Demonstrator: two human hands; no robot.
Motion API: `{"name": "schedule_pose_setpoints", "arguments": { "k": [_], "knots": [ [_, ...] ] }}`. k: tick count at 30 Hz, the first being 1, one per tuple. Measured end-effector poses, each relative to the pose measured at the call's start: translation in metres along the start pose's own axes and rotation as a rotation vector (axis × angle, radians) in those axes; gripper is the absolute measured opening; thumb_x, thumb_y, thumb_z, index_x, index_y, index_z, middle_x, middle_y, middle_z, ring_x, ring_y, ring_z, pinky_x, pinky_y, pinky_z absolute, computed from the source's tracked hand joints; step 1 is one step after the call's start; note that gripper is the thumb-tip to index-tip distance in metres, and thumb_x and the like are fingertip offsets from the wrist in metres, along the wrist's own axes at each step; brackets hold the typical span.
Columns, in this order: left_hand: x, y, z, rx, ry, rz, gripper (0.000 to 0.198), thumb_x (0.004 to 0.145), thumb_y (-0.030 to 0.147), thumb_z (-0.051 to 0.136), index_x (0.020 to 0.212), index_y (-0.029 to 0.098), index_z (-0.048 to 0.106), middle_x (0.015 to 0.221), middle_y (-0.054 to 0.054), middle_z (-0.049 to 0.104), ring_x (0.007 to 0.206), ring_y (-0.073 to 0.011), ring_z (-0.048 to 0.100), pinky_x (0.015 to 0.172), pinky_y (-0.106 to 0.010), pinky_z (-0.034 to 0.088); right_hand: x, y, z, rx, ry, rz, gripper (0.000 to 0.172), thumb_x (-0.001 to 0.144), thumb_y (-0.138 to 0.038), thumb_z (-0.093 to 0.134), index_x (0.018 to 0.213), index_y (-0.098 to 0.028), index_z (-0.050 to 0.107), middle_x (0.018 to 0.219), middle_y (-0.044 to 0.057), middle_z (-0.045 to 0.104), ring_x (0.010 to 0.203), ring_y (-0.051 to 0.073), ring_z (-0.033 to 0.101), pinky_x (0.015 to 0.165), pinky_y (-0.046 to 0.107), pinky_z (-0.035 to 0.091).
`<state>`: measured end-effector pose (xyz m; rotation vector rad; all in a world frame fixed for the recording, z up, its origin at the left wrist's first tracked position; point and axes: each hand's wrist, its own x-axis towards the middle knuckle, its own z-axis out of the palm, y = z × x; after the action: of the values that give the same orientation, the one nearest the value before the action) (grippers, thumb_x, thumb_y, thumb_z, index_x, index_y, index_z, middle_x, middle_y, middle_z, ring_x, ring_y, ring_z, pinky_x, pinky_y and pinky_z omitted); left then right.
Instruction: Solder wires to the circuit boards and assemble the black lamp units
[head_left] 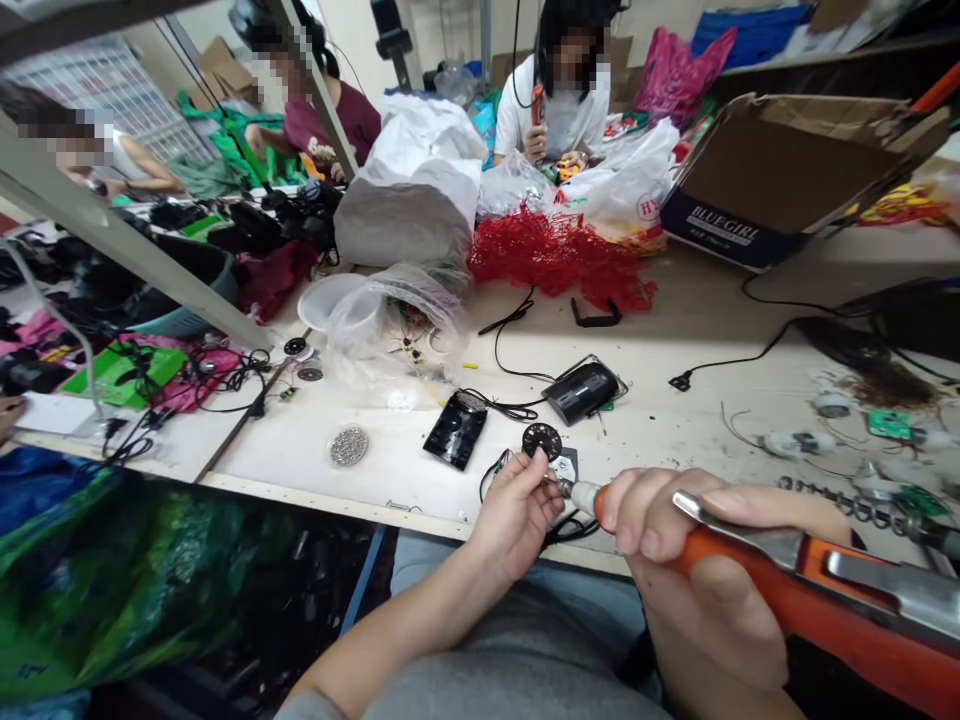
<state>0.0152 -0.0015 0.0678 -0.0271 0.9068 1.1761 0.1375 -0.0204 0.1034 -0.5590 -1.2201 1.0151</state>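
Observation:
My right hand (712, 540) is wrapped around an orange power screwdriver (810, 590) with a metal lever along its side. Its pale nose (583, 497) points left, towards the fingertips of my left hand (517, 505). Those fingers are closed in a pinch by the driver's tip; what is between them is too small to make out. My left thumb overlaps the lower edge of a black round disc (541, 440) with small marks around it. Beside the disc lies a grey part with a silvery plate (564, 466), partly hidden by my hand.
Left of my hands lie a glossy black housing (456, 430) and a round dish of small screws (349, 446). Behind are another black housing (583, 390) with a cord and a clear plastic bag (397, 340). Small motors and green boards (889, 424) lie right. Several people work across the table.

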Motion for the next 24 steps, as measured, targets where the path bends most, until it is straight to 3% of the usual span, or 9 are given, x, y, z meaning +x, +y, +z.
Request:
{"name": "schedule_pose_setpoints", "arguments": {
  "k": [9,12,16,20,24],
  "knots": [
    [0.0014,-0.0009,-0.0023,0.026,0.035,0.076,0.07,0.036,0.044,0.103,0.068,0.017,0.046,0.058,0.007,0.054,0.053,-0.0044,0.05,0.052,-0.016,0.041,-0.003,0.0027,-0.0035,0.055,0.007,0.019,0.019,0.095,-0.038,0.065,0.112,-0.03,0.06,0.073,-0.002,0.057,0.063,0.02,0.057,0.068,0.043,0.053],
    [0.001,-0.0011,-0.0012,0.032,0.03,0.072,0.069,0.036,0.044,0.103,0.068,0.017,0.049,0.059,0.006,0.054,0.053,-0.0052,0.049,0.052,-0.017,0.04,0.0022,-0.0001,-0.0003,0.043,-0.014,0.03,0.013,0.095,-0.04,0.065,0.1,-0.027,0.063,0.07,-0.002,0.055,0.062,0.02,0.054,0.067,0.042,0.052],
    [-0.0001,-0.0005,0.0005,0.035,0.038,0.083,0.071,0.034,0.046,0.103,0.068,0.017,0.049,0.059,0.005,0.055,0.054,-0.0052,0.049,0.052,-0.017,0.039,0.0051,-0.0017,0.0011,0.031,-0.046,0.046,0.022,0.095,-0.044,0.064,0.086,-0.024,0.062,0.067,-0.001,0.053,0.061,0.019,0.053,0.066,0.042,0.051],
    [-0.0002,0.0,0.0011,0.038,0.054,0.094,0.072,0.032,0.047,0.103,0.067,0.017,0.047,0.058,0.006,0.056,0.053,-0.005,0.049,0.052,-0.017,0.04,0.0023,-0.0001,-0.0009,0.013,-0.019,0.045,0.016,0.097,-0.043,0.064,0.104,-0.029,0.063,0.071,-0.001,0.054,0.063,0.02,0.056,0.066,0.041,0.05],
    [-0.0004,-0.0009,0.0011,0.056,0.058,0.141,0.07,0.034,0.048,0.102,0.067,0.017,0.049,0.057,0.006,0.055,0.053,-0.0055,0.05,0.054,-0.018,0.041,0.0027,0.0,0.0039,0.017,-0.02,-0.044,0.022,0.099,-0.033,0.062,0.12,-0.033,0.059,0.073,-0.002,0.058,0.063,0.019,0.056,0.063,0.039,0.049]
  ]
}}
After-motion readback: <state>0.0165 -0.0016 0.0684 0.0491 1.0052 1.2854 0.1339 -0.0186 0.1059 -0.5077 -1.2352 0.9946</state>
